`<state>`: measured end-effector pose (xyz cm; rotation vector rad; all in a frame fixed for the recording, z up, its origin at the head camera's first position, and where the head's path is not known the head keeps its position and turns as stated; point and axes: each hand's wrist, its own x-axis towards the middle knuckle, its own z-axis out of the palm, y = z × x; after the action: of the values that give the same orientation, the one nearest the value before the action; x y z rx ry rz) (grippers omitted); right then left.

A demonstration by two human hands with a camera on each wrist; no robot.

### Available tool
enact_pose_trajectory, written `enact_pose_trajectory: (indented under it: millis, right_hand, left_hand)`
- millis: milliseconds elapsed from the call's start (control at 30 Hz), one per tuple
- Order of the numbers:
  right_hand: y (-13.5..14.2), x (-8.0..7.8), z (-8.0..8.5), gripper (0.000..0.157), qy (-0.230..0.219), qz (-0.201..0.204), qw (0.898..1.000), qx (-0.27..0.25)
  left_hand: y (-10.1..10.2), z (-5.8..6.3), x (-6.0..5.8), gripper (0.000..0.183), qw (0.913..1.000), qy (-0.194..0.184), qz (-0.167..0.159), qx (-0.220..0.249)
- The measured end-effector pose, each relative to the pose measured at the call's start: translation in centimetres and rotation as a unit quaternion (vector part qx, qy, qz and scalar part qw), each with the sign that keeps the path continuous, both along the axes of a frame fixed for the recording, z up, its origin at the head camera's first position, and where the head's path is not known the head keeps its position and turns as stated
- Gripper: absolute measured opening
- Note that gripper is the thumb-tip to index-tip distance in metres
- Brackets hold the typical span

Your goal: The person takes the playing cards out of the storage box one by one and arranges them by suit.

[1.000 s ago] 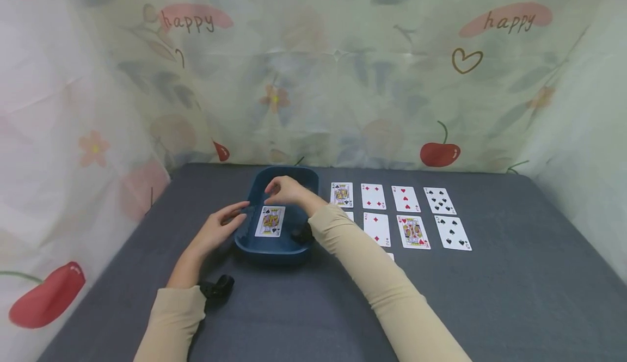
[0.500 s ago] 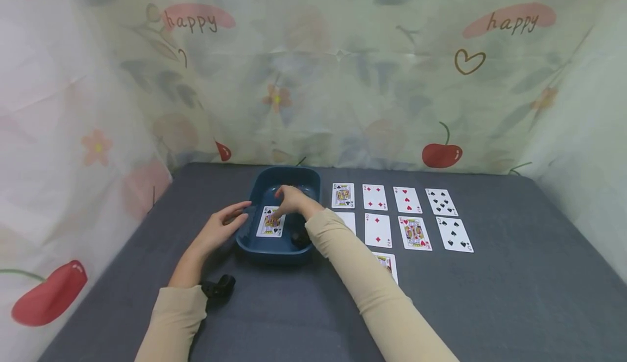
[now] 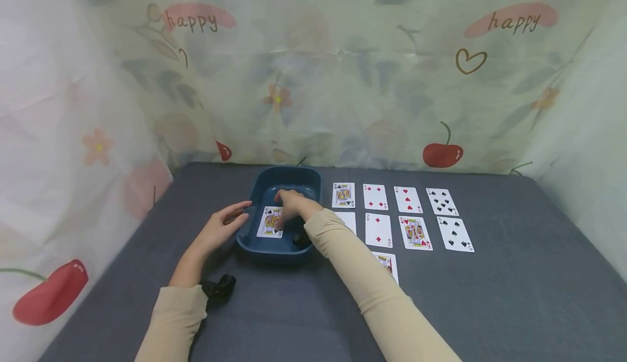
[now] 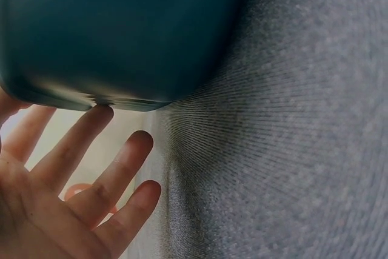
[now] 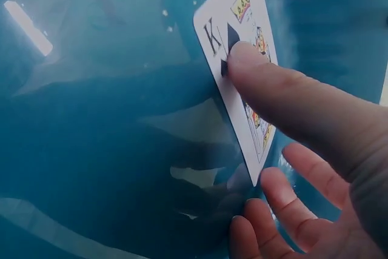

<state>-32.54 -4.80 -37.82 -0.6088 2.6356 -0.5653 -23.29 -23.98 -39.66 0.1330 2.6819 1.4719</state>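
Note:
A king of spades playing card [image 3: 268,223] lies face up in a dark blue plastic tray [image 3: 273,257]. My right hand [image 3: 293,205] reaches into the tray over the card's right side. In the right wrist view the thumb [image 5: 285,89] presses on the card's face near its K corner, while the other fingers stay loosely bent beside the card's edge. My left hand [image 3: 220,228] is at the tray's left rim with fingers spread. In the left wrist view a fingertip [image 4: 100,113] meets the tray's outer wall.
Right of the tray, several face-up cards lie in rows, among them a king of clubs [image 3: 344,195], a two of diamonds [image 3: 378,230], a king of hearts [image 3: 415,233] and a five of spades [image 3: 455,234]. My right sleeve [image 3: 362,264] partly covers others. A printed curtain [image 3: 338,106] stands behind.
My right hand has lowered from above the tray onto the card, its thumb now overlapping the lower right part. The left hand has stayed at the rim.

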Motion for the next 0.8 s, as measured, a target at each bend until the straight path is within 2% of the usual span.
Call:
enact_pose_trajectory:
  millis: [267,433,567,633,667,733,800]
  right_hand:
    - [0.2,-0.2,-0.4,0.067,-0.017,0.007,0.999,-0.026]
    - [0.3,-0.1,-0.3,0.052,-0.014,0.008,1.000,-0.024]
    - [-0.1,-0.4,-0.2,0.041,-0.031,0.003,0.999,-0.038]
    - [-0.1,-0.5,-0.2,0.038,-0.016,0.007,0.999,-0.047]
    - [-0.1,-0.7,-0.3,0.035,-0.008,0.013,0.998,-0.055]
    - [-0.4,-3.3,-2.7,0.028,0.004,0.042,0.994,-0.100]
    - [-0.5,-4.6,-3.4,0.025,-0.009,0.043,0.991,-0.126]
  left_hand:
    - [0.0,0.0,0.0,0.049,1.0000,-0.001,0.003,-0.002]
    - [0.0,0.1,0.1,0.050,1.0000,-0.004,0.001,-0.007]
    - [0.0,0.1,0.1,0.050,1.0000,-0.001,-0.002,-0.004]
    - [0.0,0.0,0.1,0.050,1.0000,0.000,-0.002,-0.001]
    - [-0.1,0.0,0.1,0.050,1.0000,0.000,-0.001,-0.001]
    - [-0.1,0.0,0.0,0.051,1.0000,-0.002,-0.001,-0.002]
    - [-0.1,-0.1,0.0,0.051,1.0000,-0.005,0.000,-0.002]
